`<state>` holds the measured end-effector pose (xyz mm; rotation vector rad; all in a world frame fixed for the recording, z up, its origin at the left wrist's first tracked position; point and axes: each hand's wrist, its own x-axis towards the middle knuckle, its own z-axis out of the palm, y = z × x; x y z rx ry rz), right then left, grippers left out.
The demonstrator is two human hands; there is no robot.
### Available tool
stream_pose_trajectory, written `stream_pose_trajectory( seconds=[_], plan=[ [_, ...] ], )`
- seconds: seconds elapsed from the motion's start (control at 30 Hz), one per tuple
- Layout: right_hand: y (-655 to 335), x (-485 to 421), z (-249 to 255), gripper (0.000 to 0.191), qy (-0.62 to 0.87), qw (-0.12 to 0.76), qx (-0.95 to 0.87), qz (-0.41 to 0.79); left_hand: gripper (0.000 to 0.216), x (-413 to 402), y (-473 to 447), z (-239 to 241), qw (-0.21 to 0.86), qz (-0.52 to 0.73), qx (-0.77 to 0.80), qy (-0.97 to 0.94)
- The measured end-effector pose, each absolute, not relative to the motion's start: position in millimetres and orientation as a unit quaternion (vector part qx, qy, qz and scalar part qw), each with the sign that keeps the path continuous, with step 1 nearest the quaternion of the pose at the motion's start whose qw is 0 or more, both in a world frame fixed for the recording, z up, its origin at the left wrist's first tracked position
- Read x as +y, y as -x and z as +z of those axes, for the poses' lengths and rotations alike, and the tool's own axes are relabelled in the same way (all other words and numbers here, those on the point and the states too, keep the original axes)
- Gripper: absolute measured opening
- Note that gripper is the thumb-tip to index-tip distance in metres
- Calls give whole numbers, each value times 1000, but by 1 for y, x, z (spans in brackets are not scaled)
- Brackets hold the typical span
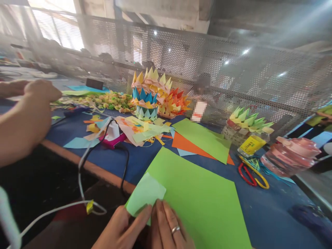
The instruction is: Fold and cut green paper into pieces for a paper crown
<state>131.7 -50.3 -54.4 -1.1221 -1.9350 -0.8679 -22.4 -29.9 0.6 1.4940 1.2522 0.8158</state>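
Note:
A small pale green piece of paper [146, 192] lies over the near left corner of a large bright green sheet [202, 193]. My left hand [123, 224] grips the lower edge of the small piece, its thumb and index finger against the paper. Close beside it, my right hand [168, 224], with a silver ring on one finger, presses its fingers together on the lower right edge of the same piece. The fingertips of both hands meet there. What lies under the fingers is hidden.
Red-and-yellow-handled scissors [252, 174], a pink bottle [290, 155] and a yellow-labelled bottle [251, 143] stand or lie to the right. Folded paper crowns [146, 98] and paper scraps [140, 128] lie further back. Cables [126, 169] cross the table edge. Another person's arm [28, 117] reaches in at left.

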Motion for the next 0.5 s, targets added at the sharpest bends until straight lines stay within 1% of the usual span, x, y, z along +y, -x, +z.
stream_pose_trajectory(
  seconds=[0.13, 0.2, 0.23, 0.3, 0.33, 0.4, 0.47, 0.5],
  plan=[
    [-118, -48, -45, 31, 425, 429, -734, -311, 44, -22, 25, -4, 471, 352, 475, -655],
    [-128, -50, -30, 36, 432, 434, -740, -279, 43, -19, 32, -8, 461, 353, 479, -658],
    [-140, -53, -19, 41, 429, 405, -758, -278, 41, -17, 36, -8, 456, 351, 481, -661],
    [-171, -58, 7, 47, 464, 299, -789, -271, 38, -12, 47, -6, 442, 348, 481, -673],
    [-188, -60, 21, 52, 478, 268, -789, -279, 37, -9, 52, -2, 433, 342, 474, -687],
    [-220, -61, 48, 61, 546, 288, -734, -283, 38, -3, 58, 11, 404, 339, 465, -711],
    [-244, -57, 72, 70, 604, 329, -685, -239, 38, 3, 58, 26, 359, 334, 426, -760],
    [-252, -54, 82, 76, 626, 354, -667, -195, 37, 6, 56, 33, 324, 334, 397, -791]
  ],
)
